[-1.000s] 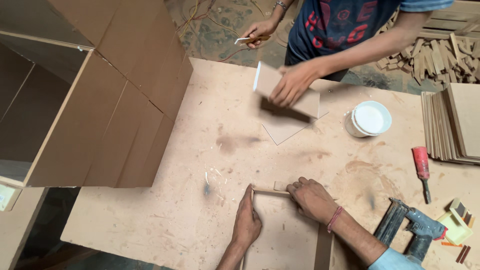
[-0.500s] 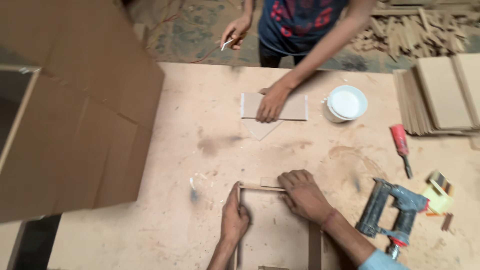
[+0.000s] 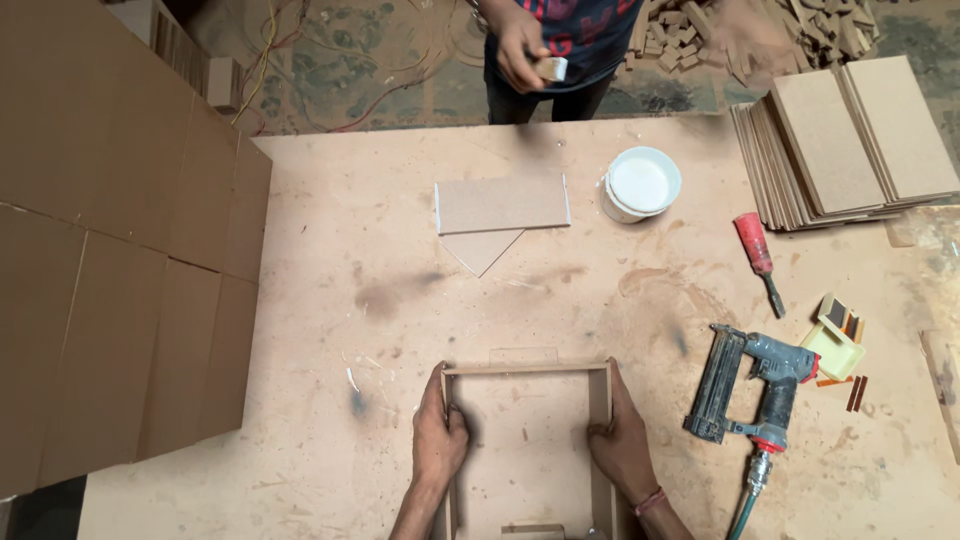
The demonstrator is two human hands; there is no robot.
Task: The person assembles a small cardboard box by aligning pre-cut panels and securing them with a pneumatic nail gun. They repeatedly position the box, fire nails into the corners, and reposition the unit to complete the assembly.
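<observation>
**Both hands pressing a wooden frame at the lower centre**

Left hand (image 3: 440, 432) closed around the left side of the wooden frame (image 3: 527, 370), fingers wrapped on the strip. Right hand (image 3: 620, 440) gripping the right side in the same way. Frame lying flat on the worktable (image 3: 330, 330), lower centre of the picture. To the right, just beside, a nail gun (image 3: 755, 385). Higher up, a white tub (image 3: 641, 184), a red screwdriver (image 3: 756, 250) and a flat board (image 3: 502, 204). At the top centre, another person's hand (image 3: 520, 55) holding a small object.

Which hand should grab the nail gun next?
Right. The right hand grips the wooden frame's right side, nearest the nail gun lying just right of it; the left hand is on the far side.
</observation>
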